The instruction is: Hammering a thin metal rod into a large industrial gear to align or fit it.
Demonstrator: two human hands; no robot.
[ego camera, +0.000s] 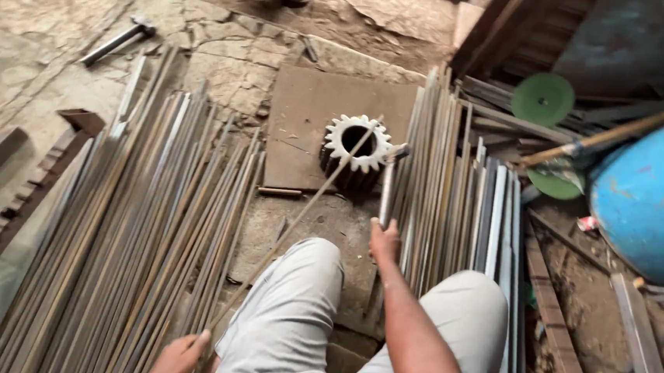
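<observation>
a rough cracked stone floor (224,54) spreads under me, strewn with metal stock. my view cuts off the bottom: my left hand (178,359) sits at the frame's lower edge, fingers closed around the near end of a thin long rod (299,208), though i can't see the whole grip. the rod runs up diagonally and its far end rests across a toothed gear (357,143) standing on a flat steel plate (305,122). my right hand (384,241) is wrapped around the handle of a hammer (389,179), its head just beside the gear. heaps of rods (134,235) lie to the left and flat strips (456,195) to the right, their near ends hidden by my knees. a blue drum (651,193) at far right is cropped; i can't tell what it holds. two green discs (542,98) lie near it, one partly covered.
</observation>
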